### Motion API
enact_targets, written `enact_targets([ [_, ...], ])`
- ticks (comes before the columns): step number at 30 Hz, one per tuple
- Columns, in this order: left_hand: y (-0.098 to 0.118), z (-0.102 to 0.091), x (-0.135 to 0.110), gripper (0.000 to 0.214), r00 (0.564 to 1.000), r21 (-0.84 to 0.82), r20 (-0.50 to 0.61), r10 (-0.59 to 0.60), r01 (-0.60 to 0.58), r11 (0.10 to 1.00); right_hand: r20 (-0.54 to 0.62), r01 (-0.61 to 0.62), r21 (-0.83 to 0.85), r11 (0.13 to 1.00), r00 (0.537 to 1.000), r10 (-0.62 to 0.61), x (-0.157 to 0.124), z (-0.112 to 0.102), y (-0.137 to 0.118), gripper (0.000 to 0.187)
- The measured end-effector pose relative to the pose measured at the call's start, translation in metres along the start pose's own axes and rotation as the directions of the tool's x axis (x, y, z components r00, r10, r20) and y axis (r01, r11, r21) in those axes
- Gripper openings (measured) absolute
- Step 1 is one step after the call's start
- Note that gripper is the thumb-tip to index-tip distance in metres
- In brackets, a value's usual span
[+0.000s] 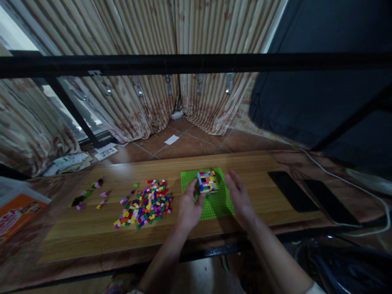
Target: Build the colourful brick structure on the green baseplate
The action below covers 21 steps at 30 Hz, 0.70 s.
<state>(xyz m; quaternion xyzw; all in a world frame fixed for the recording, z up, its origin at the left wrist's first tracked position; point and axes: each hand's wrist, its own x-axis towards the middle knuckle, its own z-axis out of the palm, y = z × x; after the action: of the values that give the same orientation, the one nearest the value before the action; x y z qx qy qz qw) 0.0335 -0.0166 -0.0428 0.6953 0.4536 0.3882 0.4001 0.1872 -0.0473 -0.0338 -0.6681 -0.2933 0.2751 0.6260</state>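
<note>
I read: left grip (pixel 189 205) curled against multicoloured brick cube (pixel 207 182), can't tell if closed | right grip (pixel 240 197) open, fingers spread, just right of cube | cube sits on green baseplate (pixel 212 208) | loose coloured bricks (pixel 144 204) lie left on wooden worktop (pixel 76 237)

Brick block (pixel 208 182) on baseplate (pixel 219 208) — loose bricks (pixel 143 205) left, phones (pixel 292 191) right — all on wooden table (pixel 92 237).
</note>
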Motion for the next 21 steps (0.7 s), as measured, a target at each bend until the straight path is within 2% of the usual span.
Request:
enact_targets([
  [3,-0.004,0.004,-0.004,0.063,0.998,0.030,0.033,0.053,-0.054,0.998,0.178,0.047,-0.046,0.998,0.983,-0.038,-0.009,0.007,0.001,0.055],
  [5,-0.006,0.005,-0.008,0.066,0.997,0.043,0.048,0.064,-0.066,0.997,0.245,0.096,-0.059,0.994,0.966,-0.079,-0.018,0.014,0.004,0.054],
  [9,-0.009,0.001,-0.018,0.063,0.995,0.095,0.078,0.054,-0.062,0.994,0.245,0.086,0.005,0.996,0.966,-0.085,-0.029,0.016,0.010,0.052],
  [14,-0.008,0.001,-0.029,0.069,0.994,0.147,0.068,0.091,-0.100,0.984,0.188,0.065,0.038,0.997,0.980,-0.071,-0.038,0.003,0.013,0.050],
  [16,-0.005,0.000,-0.030,0.067,0.994,0.164,0.049,0.097,-0.104,0.981,0.152,0.095,0.040,0.995,0.983,-0.100,-0.040,-0.010,0.011,0.050],
  [18,0.001,-0.004,-0.032,0.064,0.997,0.177,0.003,0.076,-0.075,0.981,0.122,0.125,0.039,0.991,0.984,-0.129,-0.042,-0.033,0.009,0.050],
  [21,0.012,-0.015,-0.054,0.058,0.996,0.190,-0.088,0.007,0.010,0.982,0.059,0.142,0.007,0.990,0.988,-0.142,-0.042,-0.092,0.012,0.053],
])
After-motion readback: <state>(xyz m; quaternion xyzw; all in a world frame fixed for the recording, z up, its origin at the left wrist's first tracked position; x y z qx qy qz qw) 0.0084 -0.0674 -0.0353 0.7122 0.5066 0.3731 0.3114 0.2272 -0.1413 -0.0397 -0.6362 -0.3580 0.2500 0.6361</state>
